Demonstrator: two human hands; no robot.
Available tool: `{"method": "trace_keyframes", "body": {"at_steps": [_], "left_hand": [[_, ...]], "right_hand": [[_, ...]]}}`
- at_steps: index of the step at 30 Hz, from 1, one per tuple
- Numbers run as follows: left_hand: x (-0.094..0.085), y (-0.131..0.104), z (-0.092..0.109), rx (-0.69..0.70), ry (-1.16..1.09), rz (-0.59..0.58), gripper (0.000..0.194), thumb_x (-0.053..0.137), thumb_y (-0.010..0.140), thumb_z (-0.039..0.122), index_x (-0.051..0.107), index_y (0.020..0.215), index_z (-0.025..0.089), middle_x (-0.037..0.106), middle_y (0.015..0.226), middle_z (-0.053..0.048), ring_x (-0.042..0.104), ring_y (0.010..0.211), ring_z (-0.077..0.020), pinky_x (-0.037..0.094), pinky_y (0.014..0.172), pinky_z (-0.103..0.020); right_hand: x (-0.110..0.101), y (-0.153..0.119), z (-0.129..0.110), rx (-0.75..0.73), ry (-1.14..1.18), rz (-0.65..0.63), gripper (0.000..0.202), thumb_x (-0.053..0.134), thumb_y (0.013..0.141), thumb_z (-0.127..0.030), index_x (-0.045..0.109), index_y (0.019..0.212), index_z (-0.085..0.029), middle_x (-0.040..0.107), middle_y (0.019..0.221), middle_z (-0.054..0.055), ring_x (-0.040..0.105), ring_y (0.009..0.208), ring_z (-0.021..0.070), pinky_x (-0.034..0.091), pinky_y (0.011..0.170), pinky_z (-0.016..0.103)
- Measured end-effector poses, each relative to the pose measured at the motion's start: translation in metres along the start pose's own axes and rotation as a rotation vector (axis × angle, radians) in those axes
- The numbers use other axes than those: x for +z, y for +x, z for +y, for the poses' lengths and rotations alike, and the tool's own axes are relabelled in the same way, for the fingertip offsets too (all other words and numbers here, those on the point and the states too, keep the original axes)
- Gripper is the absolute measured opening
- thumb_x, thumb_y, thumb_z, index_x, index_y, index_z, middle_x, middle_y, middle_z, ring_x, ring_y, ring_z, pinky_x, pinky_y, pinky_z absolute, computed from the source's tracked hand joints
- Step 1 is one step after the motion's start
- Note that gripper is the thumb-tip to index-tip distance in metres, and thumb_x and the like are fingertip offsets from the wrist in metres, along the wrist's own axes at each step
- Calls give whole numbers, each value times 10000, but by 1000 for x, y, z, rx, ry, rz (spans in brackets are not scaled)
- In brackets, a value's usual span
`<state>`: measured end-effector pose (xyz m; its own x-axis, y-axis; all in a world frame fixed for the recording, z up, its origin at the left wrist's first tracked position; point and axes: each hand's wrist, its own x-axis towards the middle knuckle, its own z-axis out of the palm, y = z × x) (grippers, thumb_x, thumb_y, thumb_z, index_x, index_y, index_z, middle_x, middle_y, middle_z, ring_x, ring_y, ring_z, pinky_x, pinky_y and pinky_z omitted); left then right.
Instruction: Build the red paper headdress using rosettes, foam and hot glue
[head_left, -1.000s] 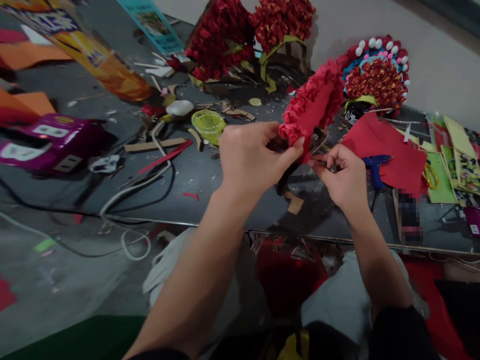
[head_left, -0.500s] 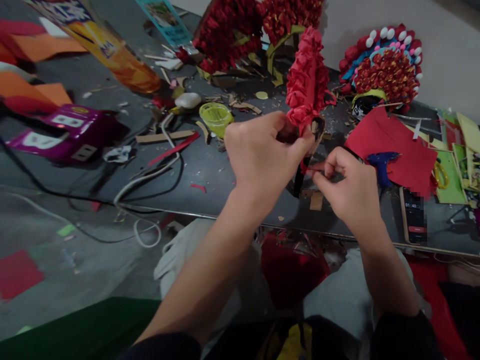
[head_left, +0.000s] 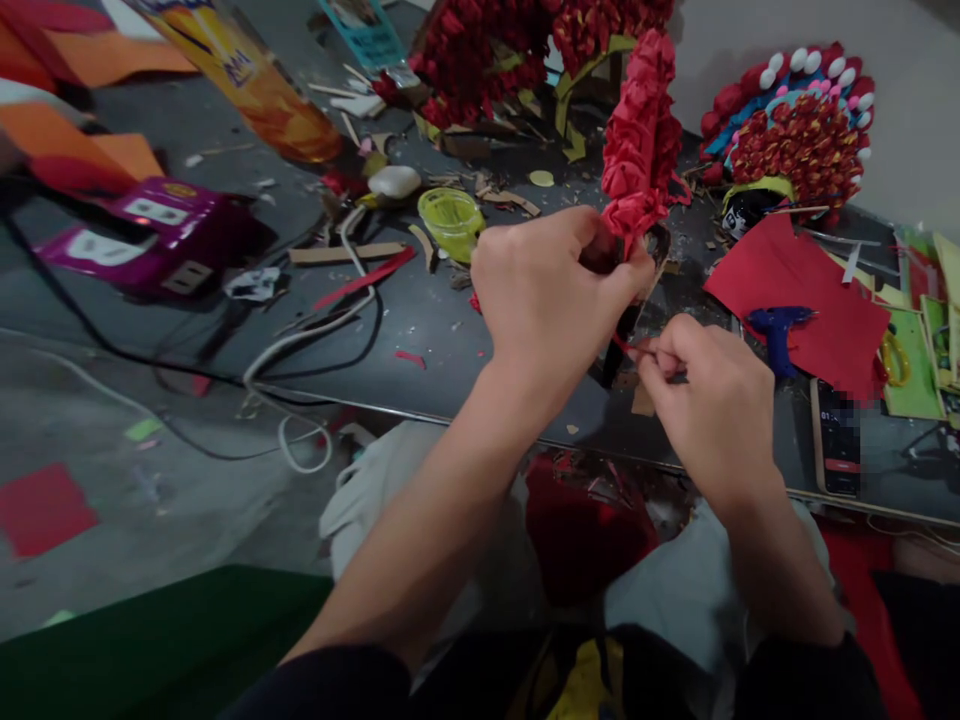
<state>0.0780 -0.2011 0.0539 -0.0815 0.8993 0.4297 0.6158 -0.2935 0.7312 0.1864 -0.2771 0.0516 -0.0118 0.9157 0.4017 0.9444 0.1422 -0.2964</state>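
My left hand (head_left: 551, 285) is closed, its thumb and fingers pinching the lower end of a ruffled red band (head_left: 637, 140) that stands upright from the grip. The band is covered in crumpled red pieces like paper or fabric flowers. Below it and to the right, my right hand (head_left: 709, 400) pinches the end of a thin red strip (head_left: 624, 346), which runs up toward the band's base. Just under the left thumb a dark piece (head_left: 613, 362) hangs or stands at the table's front. My left hand hides where the strip joins the band.
Right of my hands lie a red sheet (head_left: 806, 290), a blue glue gun (head_left: 778, 330) and a phone (head_left: 834, 445). A decorated red headdress-like piece (head_left: 802, 150) leans at the wall. Leftward are a yellow-green cup (head_left: 450, 222), a purple power strip (head_left: 161, 240), cables, scraps and an orange drink bottle (head_left: 281, 110).
The whole view has shifted, so the table things appear farther right. My right hand sits slightly lower relative to my left, and more of the thin red strip shows between them.
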Motion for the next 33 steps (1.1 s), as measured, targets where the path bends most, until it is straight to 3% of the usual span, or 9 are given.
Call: {"method": "trace_keyframes", "body": {"at_steps": [4,11,16,21,28,33], "left_hand": [[0,2,-2,-9,-17,-13,301,622,697,335,410,543,189,413,517,17,445,553,-123,268,556,-301],[1,5,-5,10,-9,-6,333,619,683,328,369,520,181,392,506,16,318,505,-93,203,529,-303],[1,5,-3,-9,-42,-17,265,632,670,317,448,530,187,425,508,18,342,510,-99,234,520,-294],[1,5,-3,-5,-50,13,290,644,663,271,423,499,182,398,497,29,359,495,-86,229,530,-288],[6,3,-7,41,-73,88,238,667,657,295,500,528,184,368,502,40,335,472,-83,182,505,-264],[7,5,-8,26,-98,97,271,692,632,272,477,493,184,355,484,42,301,469,-84,181,505,-264]], "right_hand": [[0,0,0,16,6,-76,157,524,787,-141,494,653,-217,450,565,-23,467,577,137,306,574,270],[-5,1,-3,1,64,48,249,528,815,-160,427,596,-220,506,556,-17,540,626,147,348,621,279],[3,-1,-2,-81,-66,68,212,501,829,-146,474,635,-227,487,557,-16,488,606,148,323,601,291],[10,-5,-5,-161,-164,48,218,481,828,-104,507,647,-223,480,545,-14,439,571,143,279,562,295],[8,-3,-3,-266,-218,207,258,498,850,-105,502,614,-209,491,515,-33,448,570,124,303,577,279],[13,-6,-1,-362,-257,217,264,473,859,-75,538,640,-208,513,527,-33,439,556,122,302,567,290]]}}
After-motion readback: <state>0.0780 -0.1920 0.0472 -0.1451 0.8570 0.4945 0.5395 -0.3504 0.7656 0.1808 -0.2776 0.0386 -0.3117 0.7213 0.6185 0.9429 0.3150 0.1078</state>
